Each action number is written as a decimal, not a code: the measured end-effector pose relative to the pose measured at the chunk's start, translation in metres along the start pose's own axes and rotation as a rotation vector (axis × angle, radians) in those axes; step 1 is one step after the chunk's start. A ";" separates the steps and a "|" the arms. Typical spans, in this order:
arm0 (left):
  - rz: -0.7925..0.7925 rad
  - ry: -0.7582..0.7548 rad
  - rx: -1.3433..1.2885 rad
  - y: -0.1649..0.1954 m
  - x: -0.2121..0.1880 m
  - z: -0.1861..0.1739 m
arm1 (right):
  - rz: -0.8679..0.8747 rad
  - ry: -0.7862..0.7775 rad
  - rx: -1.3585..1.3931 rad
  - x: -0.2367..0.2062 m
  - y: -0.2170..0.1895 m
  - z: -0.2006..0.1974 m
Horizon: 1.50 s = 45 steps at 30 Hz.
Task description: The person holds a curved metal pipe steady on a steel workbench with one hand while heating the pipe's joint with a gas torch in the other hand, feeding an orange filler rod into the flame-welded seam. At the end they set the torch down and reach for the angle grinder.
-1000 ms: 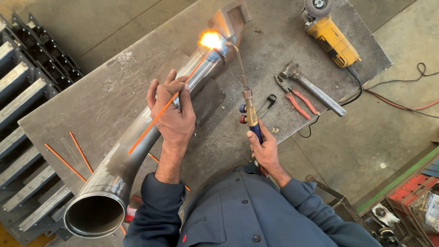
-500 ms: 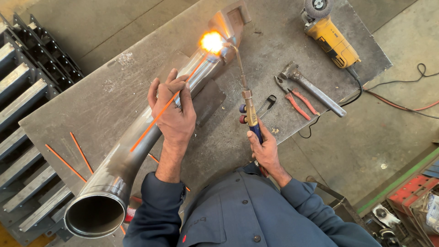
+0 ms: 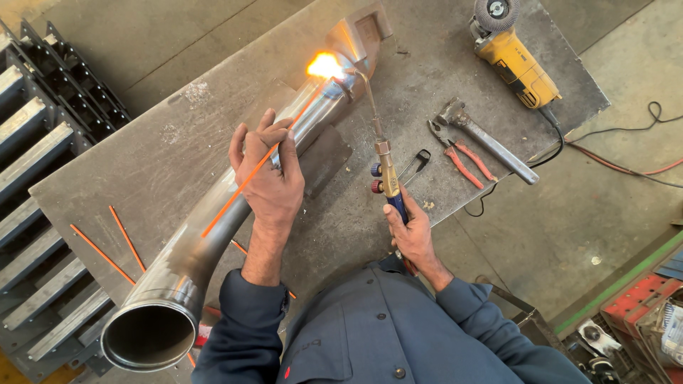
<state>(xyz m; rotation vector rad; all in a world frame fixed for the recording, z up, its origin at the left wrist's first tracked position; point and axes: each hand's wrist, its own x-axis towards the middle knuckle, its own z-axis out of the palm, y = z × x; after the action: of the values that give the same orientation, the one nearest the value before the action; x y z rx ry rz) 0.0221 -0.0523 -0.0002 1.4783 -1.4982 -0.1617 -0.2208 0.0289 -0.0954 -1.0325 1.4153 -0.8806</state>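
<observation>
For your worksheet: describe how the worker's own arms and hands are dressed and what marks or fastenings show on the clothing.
Both hands, the left hand and the right hand, are bare, with no gloves. Both arms wear long dark blue-grey sleeves that end at the wrists. The matching shirt front has dark buttons and faint lettering, too small to make out.

You look down on a grey steel workbench (image 3: 178, 153), scuffed and set at an angle on a bare concrete floor (image 3: 569, 227). Dark metal racks (image 3: 43, 178) stand along its left side. A green painted line (image 3: 612, 288) crosses the floor at lower right. Daylight falls evenly.
</observation>
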 end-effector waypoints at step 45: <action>-0.080 0.035 -0.099 -0.015 0.010 -0.020 | 0.125 0.062 -0.140 -0.013 -0.098 -0.015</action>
<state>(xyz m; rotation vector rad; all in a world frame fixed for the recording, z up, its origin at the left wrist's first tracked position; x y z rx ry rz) 0.0483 -0.0537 0.0054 1.4554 -1.3844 -0.2538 -0.2248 0.0077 0.0019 -1.0164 1.5938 -0.7361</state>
